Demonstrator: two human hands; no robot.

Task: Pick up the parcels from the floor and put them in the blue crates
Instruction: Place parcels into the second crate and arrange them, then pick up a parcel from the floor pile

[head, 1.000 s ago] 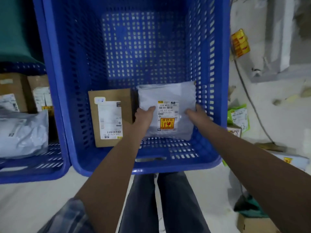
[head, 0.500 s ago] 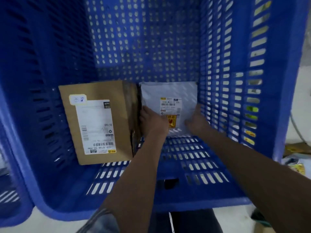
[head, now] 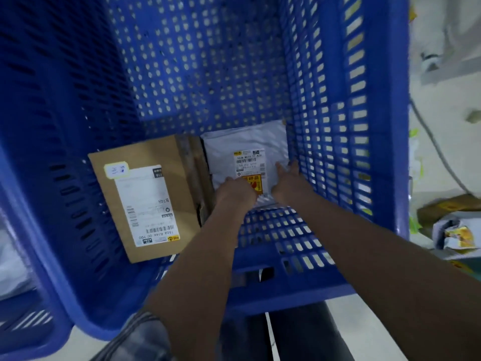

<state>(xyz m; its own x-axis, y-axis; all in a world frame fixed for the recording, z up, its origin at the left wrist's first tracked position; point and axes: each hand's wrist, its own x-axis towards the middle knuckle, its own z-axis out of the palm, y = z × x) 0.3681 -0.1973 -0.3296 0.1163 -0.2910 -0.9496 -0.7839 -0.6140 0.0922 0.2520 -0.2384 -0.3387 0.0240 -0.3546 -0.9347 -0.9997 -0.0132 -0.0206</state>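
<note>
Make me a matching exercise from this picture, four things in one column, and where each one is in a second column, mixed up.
Things:
1. brown cardboard box
2. grey mailer bag
3. left hand
4. crumpled parcel

Places:
A. on the floor outside the blue crate, to its right
B. in the crate against its right wall
C. in the crate, left of the mailer
D. on the mailer's near left part

Pairs: 1-C, 2-B, 3-D, 4-A

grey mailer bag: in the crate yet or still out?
In. The grey mailer bag lies on the blue crate floor beside the cardboard box, with the left hand and right hand on it.
</note>
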